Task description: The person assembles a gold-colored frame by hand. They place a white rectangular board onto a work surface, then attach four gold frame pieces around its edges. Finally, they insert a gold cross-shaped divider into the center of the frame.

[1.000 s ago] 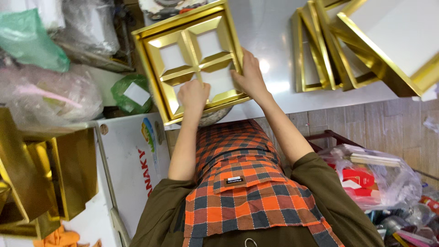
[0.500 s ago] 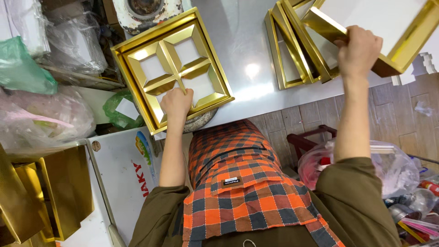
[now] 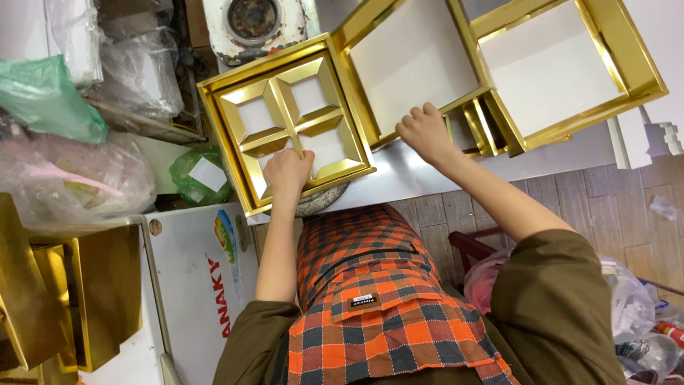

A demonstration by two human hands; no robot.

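The left hand (image 3: 287, 171) presses its fingers flat on the gold divider (image 3: 292, 127), a cross-shaped insert making four white-floored cells, near the cell closest to the body. Its grip is closed on nothing; it only holds the insert down inside the gold box base (image 3: 281, 125), which sits on the pale table (image 3: 420, 175) with its near edge overhanging. The right hand (image 3: 426, 132) has its fingers curled over the near rim of a gold-edged lid (image 3: 417, 60) with a white inside, so this grip is closed on the lid's edge. That lid lies just beside the box base, on the right hand's side, overlapping its corner. Beyond the right grip, further out, another open gold box (image 3: 563, 64) rests tilted on a stack of gold frames (image 3: 477, 128).

As a judgement, the step in hand is seating the divider while the lid is drawn in. The next move calls for the left hand to lift clear of the cells, and for the lid to be squared over the base so all four corners meet before pressing down.

Around the left grip are plastic bags (image 3: 64, 178) and a white carton (image 3: 196, 285).
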